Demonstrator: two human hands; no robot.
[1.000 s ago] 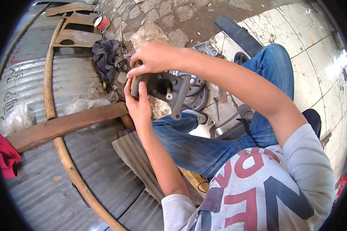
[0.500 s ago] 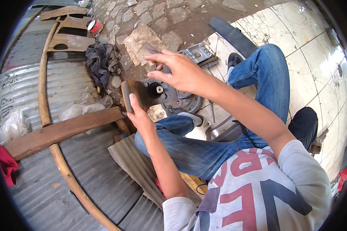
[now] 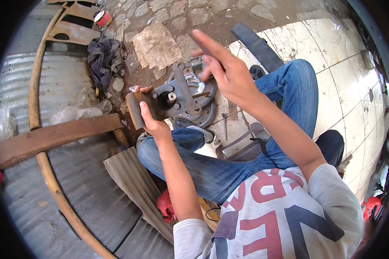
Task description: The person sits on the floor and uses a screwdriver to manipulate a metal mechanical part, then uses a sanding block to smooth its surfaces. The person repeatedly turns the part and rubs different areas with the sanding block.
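Observation:
My left hand (image 3: 153, 121) grips a heavy brown metal bracket (image 3: 136, 110) by its broad end plate, thumb on the near side and fingertips on the far side. A dark round hole with a shiny stud in it and several bolt heads shows on the bracket. Beyond it, a flat dark metal bar (image 3: 186, 88) with rounded ends lies over a round ring-shaped metal part (image 3: 208, 108). My right hand (image 3: 233, 75) is raised to the right of the bar, its index finger stretched out and the others partly bent, somewhat blurred. Nothing shows plainly in it.
Flattened cardboard (image 3: 156, 45) and a dark rag (image 3: 103, 62) lie on the stony ground ahead. A thin metal rod (image 3: 224, 126) rests on the tiles near my legs. On the left are corrugated sheets (image 3: 65, 82), a wooden plank (image 3: 60, 140) and a bamboo pole (image 3: 60, 190).
My right hand has swung up and right, away from above the bracket, uncovering the flat bar. My left hand keeps its hold on the bracket. The whole view has shifted slightly.

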